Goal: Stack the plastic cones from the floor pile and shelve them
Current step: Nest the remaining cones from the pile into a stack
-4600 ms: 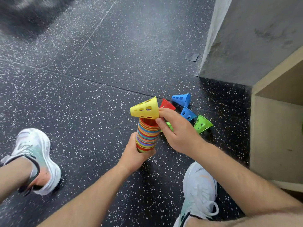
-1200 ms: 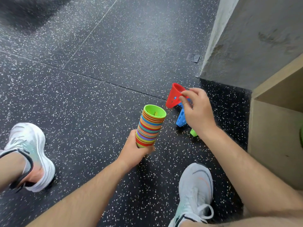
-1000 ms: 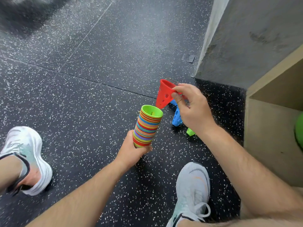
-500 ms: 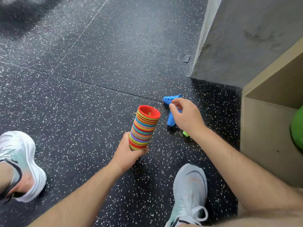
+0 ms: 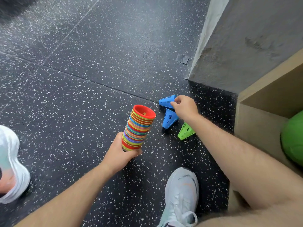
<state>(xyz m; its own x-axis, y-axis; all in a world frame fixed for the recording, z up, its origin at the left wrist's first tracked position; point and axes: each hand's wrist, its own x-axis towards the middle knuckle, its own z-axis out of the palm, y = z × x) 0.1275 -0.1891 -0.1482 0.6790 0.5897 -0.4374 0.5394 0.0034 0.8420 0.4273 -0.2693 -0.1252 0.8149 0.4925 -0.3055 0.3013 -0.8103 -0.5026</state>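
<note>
Where speckled floor (image 5: 101,59) meets grey wall (image 5: 246,46), wooden shelf (image 5: 257,133).

I take this for a gym or training room, black speckled rubber floor tiles (image 5: 98,63), small perforated training cones (image 5: 168,119), a plywood storage cubby (image 5: 259,125) with a green ball (image 5: 293,138) inside, bare concrete wall (image 5: 246,38), white running shoes (image 5: 180,194).

The black speckled rubber floor (image 5: 98,79) is crossed by thin seams. Near the wall corner a blue cone (image 5: 166,100) lies on its side, with a second blue cone (image 5: 168,119) just beside it and a green cone (image 5: 185,131) nearby. Two white shoes (image 5: 180,194) stand on the floor, and a small grey patch (image 5: 182,58) lies by the wall.
</note>
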